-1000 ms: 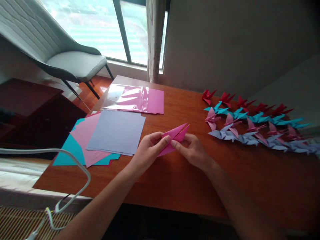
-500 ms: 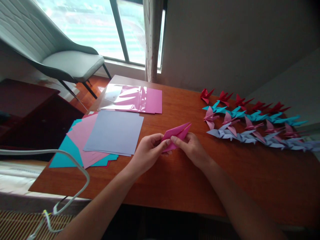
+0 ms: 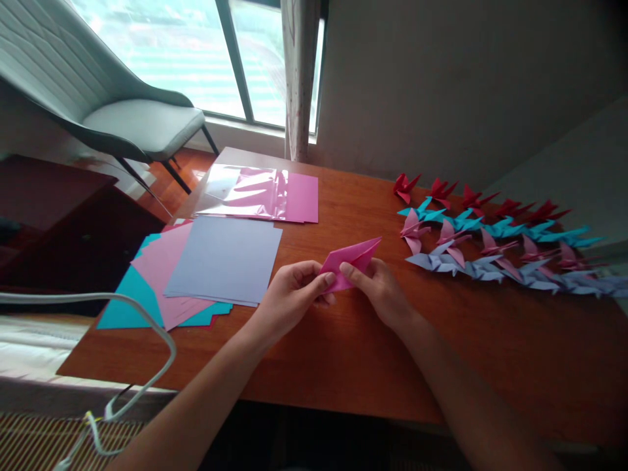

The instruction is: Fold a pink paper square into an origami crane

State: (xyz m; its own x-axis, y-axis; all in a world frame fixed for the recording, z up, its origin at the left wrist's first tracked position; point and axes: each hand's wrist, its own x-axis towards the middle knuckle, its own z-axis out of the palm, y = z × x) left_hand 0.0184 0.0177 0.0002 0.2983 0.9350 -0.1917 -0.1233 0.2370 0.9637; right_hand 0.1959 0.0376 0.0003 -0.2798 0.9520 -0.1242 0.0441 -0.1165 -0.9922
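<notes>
A bright pink piece of folded origami paper (image 3: 349, 260) is held between both hands over the middle of the table, its long point aimed up and to the right. My left hand (image 3: 294, 291) pinches its lower left corner, thumb on top. On the other side my right hand (image 3: 380, 288) grips the right part, its thumb pressing on the upper face. The fingers beneath the paper are mostly hidden.
Loose square sheets, lavender (image 3: 226, 258), pink (image 3: 157, 261) and turquoise (image 3: 130, 307), overlap at left. Behind them lies a clear packet (image 3: 245, 193) with magenta paper. Rows of red (image 3: 405, 188), turquoise (image 3: 426, 210), pink (image 3: 413, 230) and lavender (image 3: 436, 258) paper cranes stand at right. A white cable (image 3: 169, 353) curves at lower left.
The pink paper has shifted slightly to the right; the gap between its two points has closed up. My right thumb has slid a little right along it.
</notes>
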